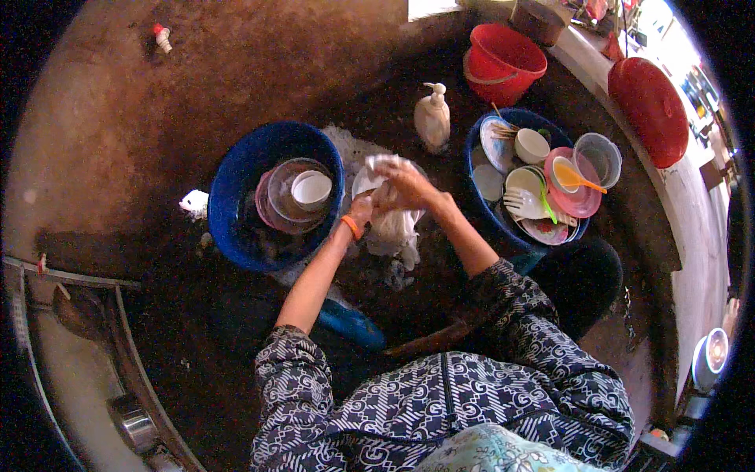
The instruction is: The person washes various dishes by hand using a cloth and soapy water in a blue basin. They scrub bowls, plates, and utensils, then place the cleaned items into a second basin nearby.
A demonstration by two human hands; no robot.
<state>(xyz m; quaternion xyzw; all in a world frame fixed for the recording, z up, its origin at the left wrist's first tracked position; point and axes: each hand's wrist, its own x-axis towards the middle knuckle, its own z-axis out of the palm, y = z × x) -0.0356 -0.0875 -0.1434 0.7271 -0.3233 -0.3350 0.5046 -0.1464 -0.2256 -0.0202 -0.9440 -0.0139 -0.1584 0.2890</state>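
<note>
Floral cloth (495,455), white dish (362,182) under right grip (410,186)

Dark patterned jacket (393,405), orange wristband (351,227)

The left tub (227,181) and the right tub (546,124) look like smooth blue plastic, the red bucket (511,63) glossy plastic, the pump bottle (433,124) smooth pale plastic. The pot (138,425) at lower left is shiny metal; the jacket (397,401), matt patterned cloth; the floor (212,79), rough and matt

A pale rounded dish (360,182), partly hidden, shows just beyond the left hand (362,210); a whitish, crumpled cloth-like bundle (395,226) lies below the right hand (409,187).
</note>
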